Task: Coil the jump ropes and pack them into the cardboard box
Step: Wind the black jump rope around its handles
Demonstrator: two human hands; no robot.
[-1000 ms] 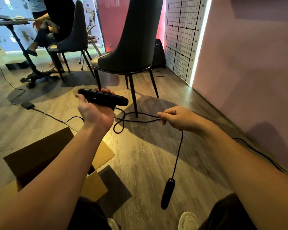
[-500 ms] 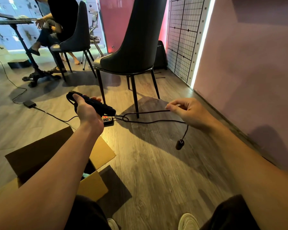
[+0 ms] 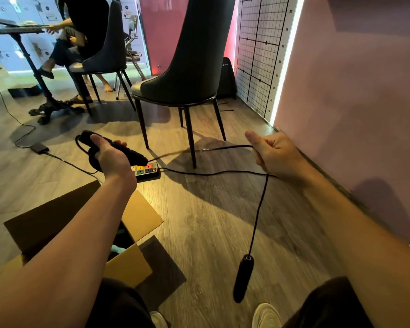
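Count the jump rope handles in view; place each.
2. The held handle is gripped by the left hand; the dangling handle hangs on rope below the right hand. Others may hide in the cardboard box.

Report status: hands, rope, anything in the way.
Left hand grips one handle. Right hand pinches rope, other handle dangling. Cardboard box open below left arm. Chair legs, power strip near the rope.

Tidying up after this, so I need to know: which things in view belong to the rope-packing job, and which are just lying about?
Belongs to the job:
- jump rope, gripped by the left hand and right hand
- its dangling handle
- cardboard box

Just lying about:
- power strip
- chair
- power adapter
- grid board
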